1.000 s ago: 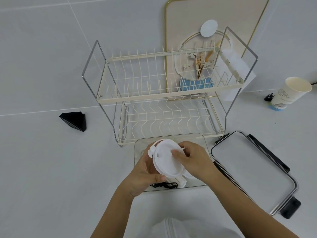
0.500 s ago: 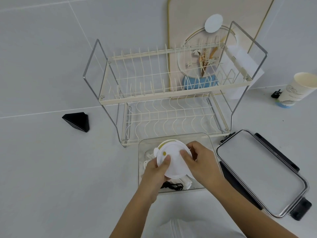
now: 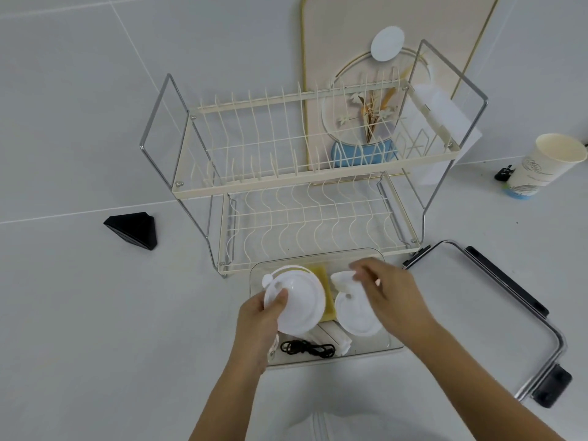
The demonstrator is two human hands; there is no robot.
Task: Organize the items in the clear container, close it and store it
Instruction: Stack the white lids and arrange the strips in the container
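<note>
A person's two hands work over one clear container (image 3: 321, 361) on a white worktop (image 3: 95, 313), just in front of a two-tier dish rack (image 3: 305, 173). The left hand (image 3: 259, 319) grips one round white lid (image 3: 294, 300), thumb curled over its top and the other fingers hidden beneath it. The right hand (image 3: 393, 294) hovers above a second white round lid (image 3: 356, 316) that lies in the container; its fingers are loosely curled and blurred, and whether they pinch the small white piece (image 3: 342, 278) at their tips cannot be told. Between the two lids, beside the left thumb, shows one yellow sponge (image 3: 324, 281). Below the left hand's knuckles, at the container's near edge, lies one coiled black cable (image 3: 307, 348) next to a folded white item (image 3: 334, 337). To the right of the right wrist lies one clear container lid (image 3: 471, 316) with black latches, flat on the worktop and apart from the container. Well left of the left hand sits one black triangular object (image 3: 133, 229). Far beyond the right fingers stands one paper cup (image 3: 541, 165), with a small black clip (image 3: 502, 173) just beside it. Behind the rack leans one framed panel (image 3: 350, 33) showing a blue vase of dried stems.
</note>
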